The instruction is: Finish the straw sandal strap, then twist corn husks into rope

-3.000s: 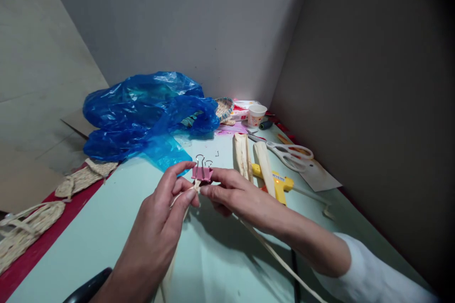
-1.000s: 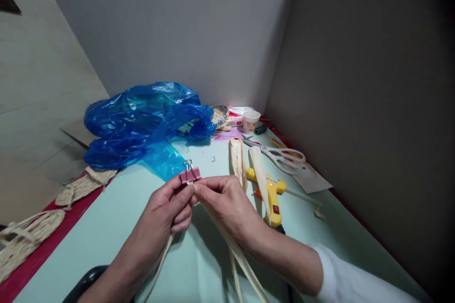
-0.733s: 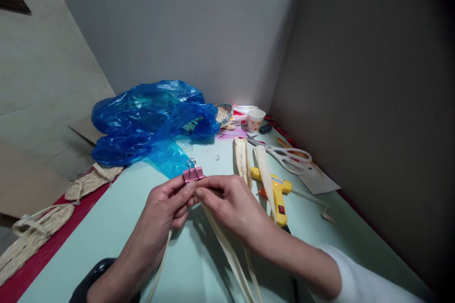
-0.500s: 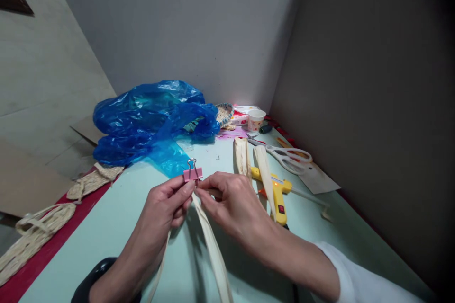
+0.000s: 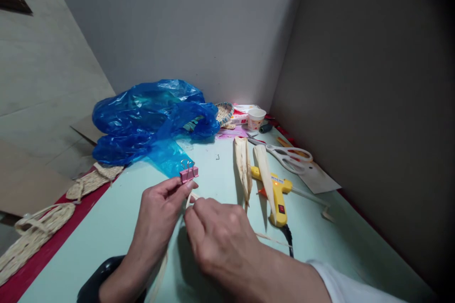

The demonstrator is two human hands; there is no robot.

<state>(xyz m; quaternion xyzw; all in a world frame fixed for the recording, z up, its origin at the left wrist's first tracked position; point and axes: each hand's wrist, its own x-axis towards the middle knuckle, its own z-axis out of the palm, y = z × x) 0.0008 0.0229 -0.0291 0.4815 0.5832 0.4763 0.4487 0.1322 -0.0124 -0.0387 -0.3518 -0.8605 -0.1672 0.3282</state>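
A pink binder clip (image 5: pixel 189 174) with wire handles stands up at the fingertips of my left hand (image 5: pixel 159 215), which pinches the clipped end of some pale fibre strips just below it. Close by on the right, my right hand (image 5: pixel 220 236) is closed around a pale strip (image 5: pixel 191 197) that runs from the clip into its fingers. One strip end sticks out to the right behind my right hand, and another strip (image 5: pixel 161 270) hangs down below my left hand.
Two dry husk pieces (image 5: pixel 243 165) lie beside a yellow glue gun (image 5: pixel 280 199). White-handled scissors (image 5: pixel 291 158), a paper cup (image 5: pixel 256 118) and a small basket (image 5: pixel 224 113) are farther back. A blue plastic bag (image 5: pixel 149 113) sits at the back left, braided pieces (image 5: pixel 46 232) along the left edge.
My right hand has moved down and slightly left, away from the clip, pulling a strip with it. The clip and my left hand have shifted slightly left, and the clip has turned.
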